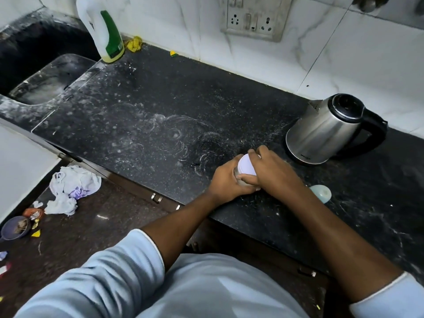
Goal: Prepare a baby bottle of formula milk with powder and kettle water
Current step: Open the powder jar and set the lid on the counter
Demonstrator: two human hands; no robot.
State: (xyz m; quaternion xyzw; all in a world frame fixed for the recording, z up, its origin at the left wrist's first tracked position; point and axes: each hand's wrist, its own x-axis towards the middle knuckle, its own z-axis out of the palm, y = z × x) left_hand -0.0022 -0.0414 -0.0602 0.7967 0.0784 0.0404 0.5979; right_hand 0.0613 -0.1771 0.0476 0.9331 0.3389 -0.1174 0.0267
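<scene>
You are standing in a home kitchen. A dark speckled stone counter (160, 106) runs along a white marble-look tiled wall (344, 53), with a sink (43, 81) sunk into its far left end. A steel electric kettle (325, 129) sits near a wall socket panel (252, 19) with 2 outlets. A bottle of cleaning liquid (107, 31) stands by the sink, and drawer handles (157, 198) show below the counter edge.

Desk (160, 106): black stone, speckled and smeared with white rings. Kettle (325, 131) at right edge: brushed silver body, black handle and lid. Jar lid (246, 165) at near edge: pale lilac-white. Cap (322, 192) beside it: light blue. Bottle (104, 28) at far left corner: white, green label. Sleeves (103, 271): pale blue, white cuffs.
</scene>
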